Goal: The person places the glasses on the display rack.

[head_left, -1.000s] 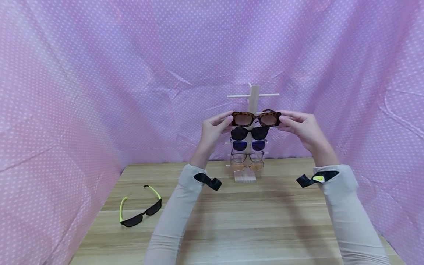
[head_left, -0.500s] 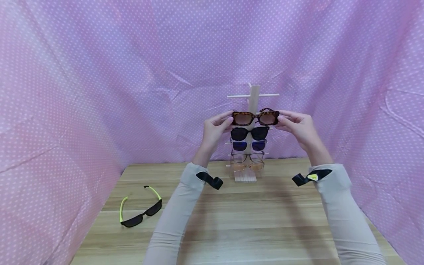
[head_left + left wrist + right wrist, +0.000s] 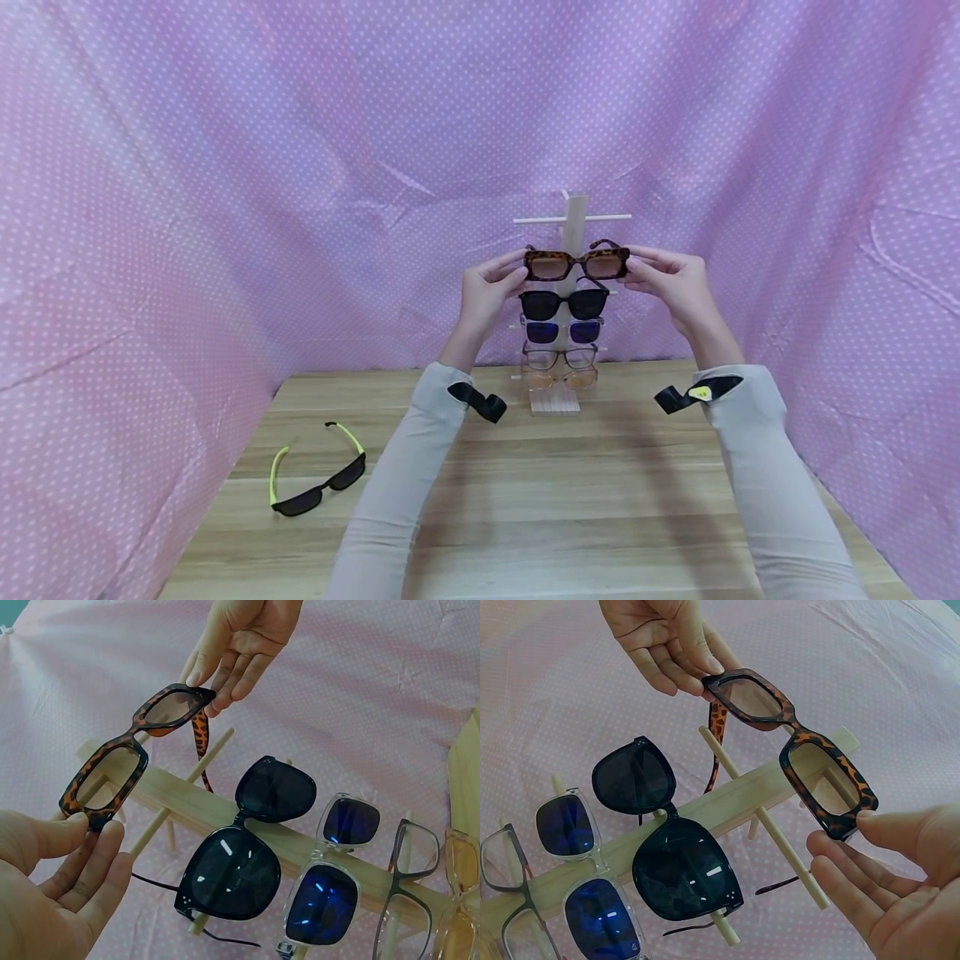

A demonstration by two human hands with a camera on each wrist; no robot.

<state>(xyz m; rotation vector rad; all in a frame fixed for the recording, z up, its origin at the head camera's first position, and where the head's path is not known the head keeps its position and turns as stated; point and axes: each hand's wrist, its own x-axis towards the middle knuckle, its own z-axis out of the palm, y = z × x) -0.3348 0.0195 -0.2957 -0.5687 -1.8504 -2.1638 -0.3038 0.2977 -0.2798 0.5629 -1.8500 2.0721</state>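
Tortoiseshell sunglasses (image 3: 576, 265) with brown lenses are held up in front of the wooden display stand (image 3: 575, 223), between its top peg and the black sunglasses (image 3: 564, 305). My left hand (image 3: 486, 296) pinches their left corner between thumb and fingers. At the right corner my right hand (image 3: 673, 287) pinches them the same way. In the left wrist view the tortoiseshell frame (image 3: 135, 739) stands apart from the stand's front, its temple reaching back beside a peg (image 3: 214, 754). In the right wrist view a bare peg (image 3: 795, 859) sticks out below the tortoiseshell frame.
Lower pegs carry blue-lensed glasses (image 3: 543, 332), dark-framed clear glasses (image 3: 581, 358) and orange-tinted glasses (image 3: 540, 380). Black sunglasses with yellow-green temples (image 3: 300, 502) lie at the left of the wooden table (image 3: 525, 517). A pink dotted cloth (image 3: 375, 125) hangs behind and around.
Both hands have brought the tortoiseshell sunglasses slightly up, with the right end shifting a little left. The right forearm has moved left; the sunglasses on the table stay put.
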